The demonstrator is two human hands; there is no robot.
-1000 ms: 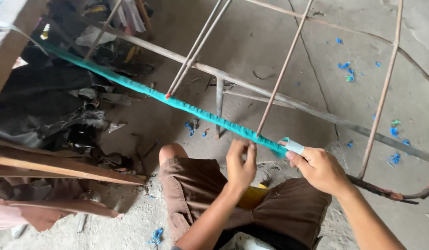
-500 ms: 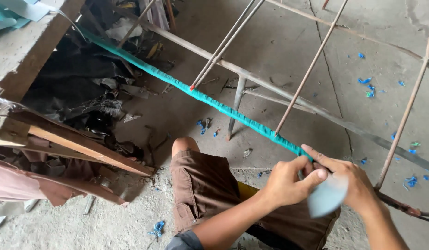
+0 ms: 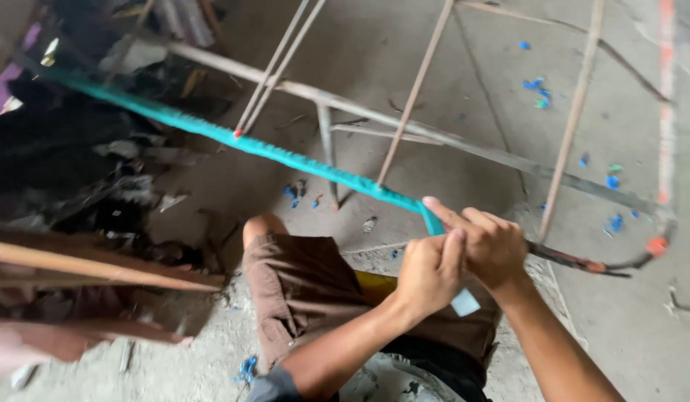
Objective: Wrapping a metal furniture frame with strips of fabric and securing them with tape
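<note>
A long metal rod (image 3: 568,258) runs from upper left to lower right, and its left stretch is wound in teal tape (image 3: 285,155). The winding ends at my hands, above my knee in brown shorts (image 3: 300,290). My left hand (image 3: 428,274) is closed around the rod at that end. My right hand (image 3: 490,246) touches it from the right, index finger stretched along the rod, fingers closed on the loose tape. A pale tape end (image 3: 465,302) sticks out below the two hands. Thin cross rods (image 3: 415,89) meet the wrapped rod.
The rods form an open frame over a concrete floor (image 3: 449,52) scattered with blue tape scraps (image 3: 537,83). Dark clutter and rags (image 3: 69,171) pile up at the left, with wooden planks (image 3: 99,268) below them. The rod's right end curves up to an orange tip (image 3: 656,246).
My hands have come together at the end of the winding. The pale tape end has gone from beside the rod to beneath my hands. The view has shifted and come closer.
</note>
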